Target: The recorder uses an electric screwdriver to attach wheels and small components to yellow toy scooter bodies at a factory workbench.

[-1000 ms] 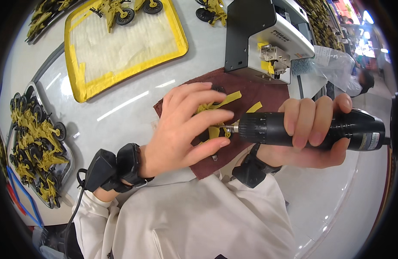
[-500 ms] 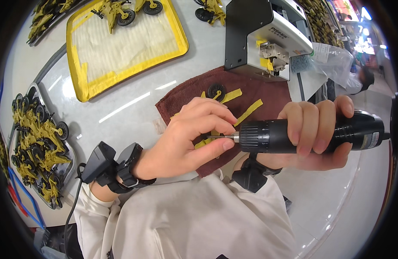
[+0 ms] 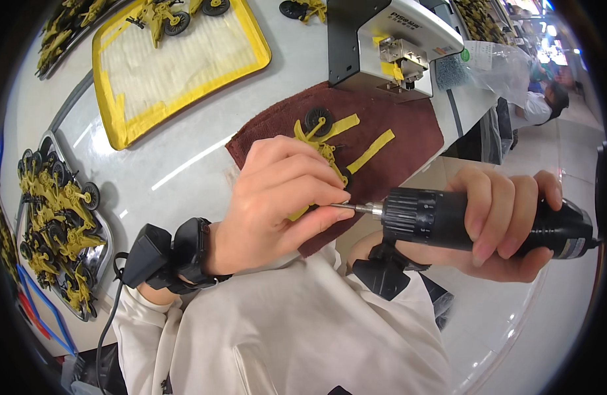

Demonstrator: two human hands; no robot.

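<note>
Left hand: the left hand [image 3: 277,197] is clenched over a small yellow toy motorcycle [image 3: 320,141], pinning it to the dark red cloth [image 3: 409,141]; a black band with a cable sits on the wrist.
Right hand: the right hand [image 3: 507,220] is wrapped tight around a black electric screwdriver [image 3: 448,220], whose metal bit points toward 9 o'clock and meets the toy under the left fingertips.
Toy position: at the centre of the view, on the cloth, its black wheel poking out at 12 o'clock from the left hand.
Handling: judged light, thin moulded plastic, likely brittle at the forks and slippery; best pinched by the body near the screw, not the wheel.
Machine: a grey and black desk machine [image 3: 389,46] stands at 1 o'clock, with a small dark label on its top face.
Packages: a clear plastic bag [image 3: 494,62] lies at 2 o'clock, seemingly carrying a round green sticker, though blurred.
Trays: a yellow-edged tray [image 3: 178,56] sits at 11 o'clock on the desk [image 3: 152,164]; a tray of finished yellow toys [image 3: 53,230] sits at 9 o'clock.
</note>
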